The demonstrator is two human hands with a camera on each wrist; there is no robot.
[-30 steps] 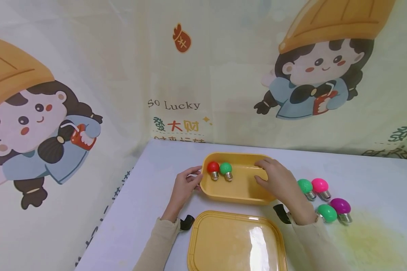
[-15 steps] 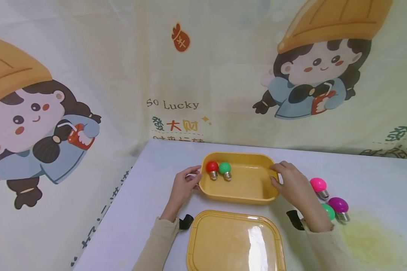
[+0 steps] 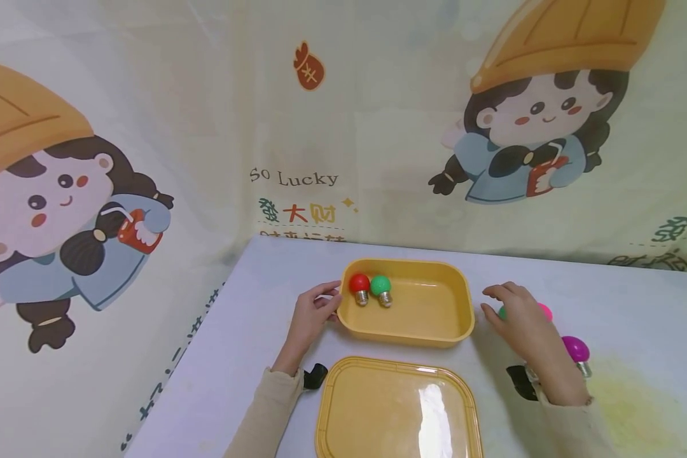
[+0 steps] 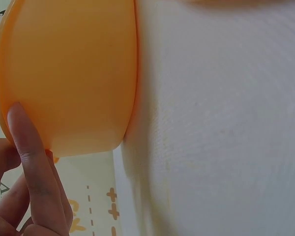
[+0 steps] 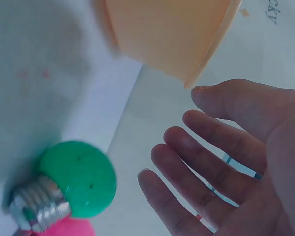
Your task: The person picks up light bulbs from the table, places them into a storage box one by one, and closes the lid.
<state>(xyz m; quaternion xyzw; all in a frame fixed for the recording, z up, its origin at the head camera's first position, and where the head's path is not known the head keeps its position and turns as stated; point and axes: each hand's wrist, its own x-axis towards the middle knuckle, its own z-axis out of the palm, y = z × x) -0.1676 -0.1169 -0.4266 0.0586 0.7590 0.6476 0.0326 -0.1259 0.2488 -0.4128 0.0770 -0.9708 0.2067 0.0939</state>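
Note:
A yellow plastic bin [image 3: 429, 318] holds a red light bulb [image 3: 359, 284] and a green light bulb [image 3: 380, 285], side by side at its left end. My left hand [image 3: 313, 312] touches the bin's left end; the left wrist view shows fingers [image 4: 27, 132] against the outer wall. To the right of the bin, my right hand [image 3: 523, 324] hovers with nothing in its loosely bent fingers. Just beside it are another green bulb [image 5: 78, 179] and a pink bulb [image 3: 546, 311], both partly hidden. A purple bulb [image 3: 575, 348] lies by the right wrist.
In front of the bin lies a flat yellow lid or tray [image 3: 378, 407] with a raised rim. The white table [image 3: 635, 305] meets a printed cloth backdrop [image 3: 401, 191] at the back and left.
My right hand has moved right, from over the bin's right end to beside the bulbs on the table. My left hand stays against the bin.

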